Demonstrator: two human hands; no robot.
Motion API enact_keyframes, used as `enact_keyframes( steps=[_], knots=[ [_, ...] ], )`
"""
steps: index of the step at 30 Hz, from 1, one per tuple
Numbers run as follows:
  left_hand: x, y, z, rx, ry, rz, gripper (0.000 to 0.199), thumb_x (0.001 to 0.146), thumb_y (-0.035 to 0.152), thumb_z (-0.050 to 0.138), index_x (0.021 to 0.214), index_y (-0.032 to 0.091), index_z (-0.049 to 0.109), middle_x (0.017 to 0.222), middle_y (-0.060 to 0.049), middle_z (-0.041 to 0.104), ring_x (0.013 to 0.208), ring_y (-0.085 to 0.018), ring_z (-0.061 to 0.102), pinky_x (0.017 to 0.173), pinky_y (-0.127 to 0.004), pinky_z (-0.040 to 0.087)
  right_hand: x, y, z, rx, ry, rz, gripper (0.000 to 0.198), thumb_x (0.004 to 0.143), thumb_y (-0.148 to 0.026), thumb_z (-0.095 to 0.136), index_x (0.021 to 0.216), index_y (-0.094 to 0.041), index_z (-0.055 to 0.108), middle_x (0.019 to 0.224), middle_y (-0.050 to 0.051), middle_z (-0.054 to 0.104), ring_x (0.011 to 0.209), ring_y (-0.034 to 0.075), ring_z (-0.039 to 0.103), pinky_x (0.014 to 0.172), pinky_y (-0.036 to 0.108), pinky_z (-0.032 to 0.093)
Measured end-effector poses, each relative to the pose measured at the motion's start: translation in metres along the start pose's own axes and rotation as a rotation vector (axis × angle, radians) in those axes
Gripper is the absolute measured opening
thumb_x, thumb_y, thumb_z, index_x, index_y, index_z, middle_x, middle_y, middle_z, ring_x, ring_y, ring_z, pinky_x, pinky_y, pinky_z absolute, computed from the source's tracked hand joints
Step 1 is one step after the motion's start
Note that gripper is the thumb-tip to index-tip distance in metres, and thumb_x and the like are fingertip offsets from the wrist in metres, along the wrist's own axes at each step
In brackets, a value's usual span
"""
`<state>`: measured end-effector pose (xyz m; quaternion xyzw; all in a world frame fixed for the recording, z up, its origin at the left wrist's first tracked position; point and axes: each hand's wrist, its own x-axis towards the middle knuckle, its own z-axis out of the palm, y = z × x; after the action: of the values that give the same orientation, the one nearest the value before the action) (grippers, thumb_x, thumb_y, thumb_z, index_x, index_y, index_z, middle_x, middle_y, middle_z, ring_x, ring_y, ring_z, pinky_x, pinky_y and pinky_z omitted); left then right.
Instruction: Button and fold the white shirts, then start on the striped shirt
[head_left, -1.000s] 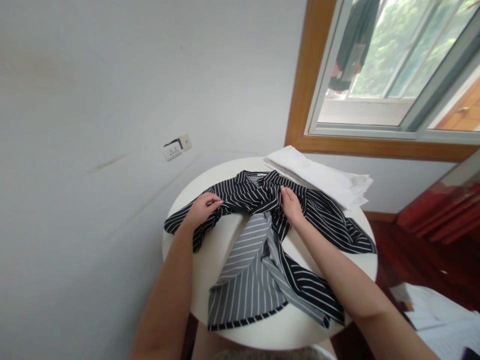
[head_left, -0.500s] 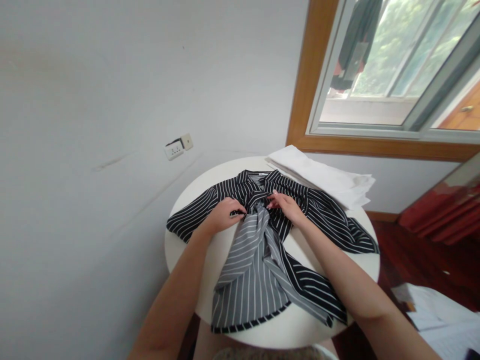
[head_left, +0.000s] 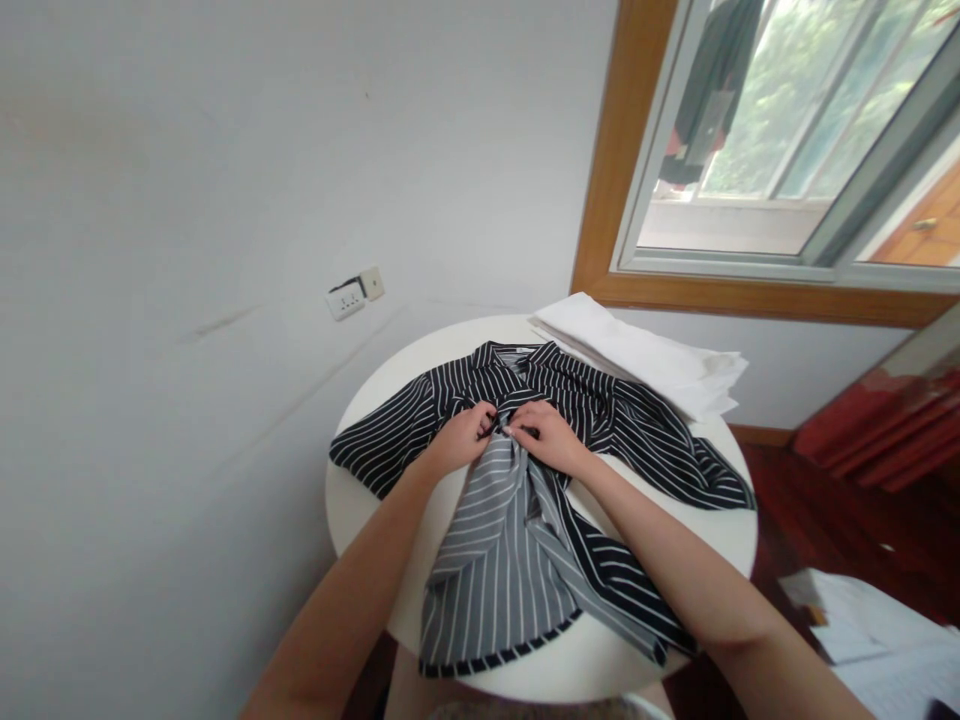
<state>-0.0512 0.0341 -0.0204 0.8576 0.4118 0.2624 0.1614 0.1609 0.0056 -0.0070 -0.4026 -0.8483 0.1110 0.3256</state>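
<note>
A black shirt with white stripes (head_left: 566, 380) lies spread on a round white table (head_left: 390, 375), collar toward the wall and sleeves out to both sides. Its lower part is gathered at the middle, and the grey striped inner side faces up below that. My left hand (head_left: 469, 435) is closed on the gathered cloth from the left. Opposite it, my right hand (head_left: 546, 435) pinches the same bunched cloth, fingers bent. Both sets of fingertips are close together, and the folds partly hide them.
White sheets (head_left: 637, 350) lie at the table's back right. Beyond is a wood-framed window (head_left: 600, 200); a wall socket (head_left: 346, 300) is at the left. More papers (head_left: 862, 610) sit low on the right, near a red cloth (head_left: 885, 420).
My right hand has come down and left from beside the gathered part and now pinches it. My left hand has shifted slightly right, closer to the middle.
</note>
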Motion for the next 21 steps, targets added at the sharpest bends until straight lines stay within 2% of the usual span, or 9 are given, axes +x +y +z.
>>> enact_keyframes(
  steps=[3,5,9,11,14,16,18,21],
  knots=[
    [0.0,0.0,-0.004,-0.037,0.028,-0.016,0.023,0.081,0.031,0.055,0.102,0.023,0.058,0.075,0.003,0.06,0.069,-0.013,0.056,0.067,-0.025,0.046,-0.004,0.002,0.002,-0.158,-0.125,-0.012,0.021,0.087,-0.035,0.057,0.078,-0.021,0.071,0.083,0.005,0.067,0.091,0.021,0.053,0.083,0.034,0.034],
    [0.0,0.003,-0.008,-0.062,0.055,-0.024,0.023,0.083,0.034,0.055,0.101,0.021,0.062,0.074,0.003,0.061,0.064,-0.012,0.055,0.064,-0.025,0.045,-0.005,0.002,0.003,-0.197,-0.135,0.001,0.015,0.084,-0.032,0.061,0.081,-0.022,0.071,0.085,0.005,0.067,0.092,0.022,0.052,0.083,0.035,0.033],
    [0.002,0.019,-0.013,-0.089,0.144,0.032,0.028,0.085,0.037,0.057,0.105,0.019,0.067,0.08,-0.002,0.065,0.072,-0.014,0.057,0.072,-0.028,0.046,-0.002,0.001,0.003,-0.042,-0.013,0.059,0.014,0.086,-0.026,0.055,0.089,-0.023,0.069,0.086,0.003,0.068,0.089,0.019,0.054,0.085,0.032,0.035],
    [0.002,0.028,-0.013,-0.064,0.144,0.113,0.032,0.084,0.039,0.059,0.109,0.02,0.066,0.083,-0.003,0.065,0.08,-0.017,0.056,0.08,-0.032,0.046,0.0,0.0,0.001,0.072,0.061,0.102,0.019,0.088,-0.026,0.049,0.082,-0.021,0.067,0.083,0.003,0.066,0.084,0.018,0.055,0.083,0.031,0.037],
    [0.001,0.036,-0.01,-0.055,0.091,0.191,0.043,0.084,0.042,0.06,0.121,0.02,0.06,0.089,-0.005,0.064,0.089,-0.019,0.055,0.087,-0.035,0.045,0.001,0.001,-0.001,0.241,0.14,0.212,0.038,0.093,-0.034,0.039,0.065,-0.02,0.06,0.071,0.001,0.061,0.074,0.016,0.055,0.074,0.027,0.041],
    [-0.001,0.038,-0.007,-0.098,0.06,0.188,0.045,0.085,0.041,0.059,0.125,0.02,0.057,0.096,-0.006,0.064,0.091,-0.019,0.055,0.087,-0.035,0.046,0.001,0.002,-0.001,0.307,0.16,0.274,0.046,0.093,-0.044,0.037,0.058,-0.02,0.055,0.061,-0.001,0.055,0.065,0.015,0.051,0.065,0.026,0.039],
    [-0.003,0.038,-0.006,-0.175,0.031,0.164,0.046,0.086,0.037,0.057,0.129,0.02,0.054,0.102,-0.007,0.064,0.089,-0.017,0.057,0.085,-0.033,0.047,0.0,0.003,0.0,0.303,0.168,0.287,0.047,0.089,-0.052,0.044,0.055,-0.02,0.051,0.056,-0.002,0.05,0.059,0.014,0.047,0.06,0.025,0.037],
    [-0.002,0.034,-0.008,-0.246,0.022,0.122,0.044,0.089,0.03,0.051,0.132,0.02,0.049,0.102,-0.006,0.066,0.088,-0.016,0.059,0.084,-0.031,0.047,0.001,0.004,0.0,0.299,0.173,0.234,0.041,0.085,-0.052,0.051,0.061,-0.02,0.055,0.063,-0.002,0.055,0.063,0.014,0.049,0.064,0.025,0.038]
  ],
)
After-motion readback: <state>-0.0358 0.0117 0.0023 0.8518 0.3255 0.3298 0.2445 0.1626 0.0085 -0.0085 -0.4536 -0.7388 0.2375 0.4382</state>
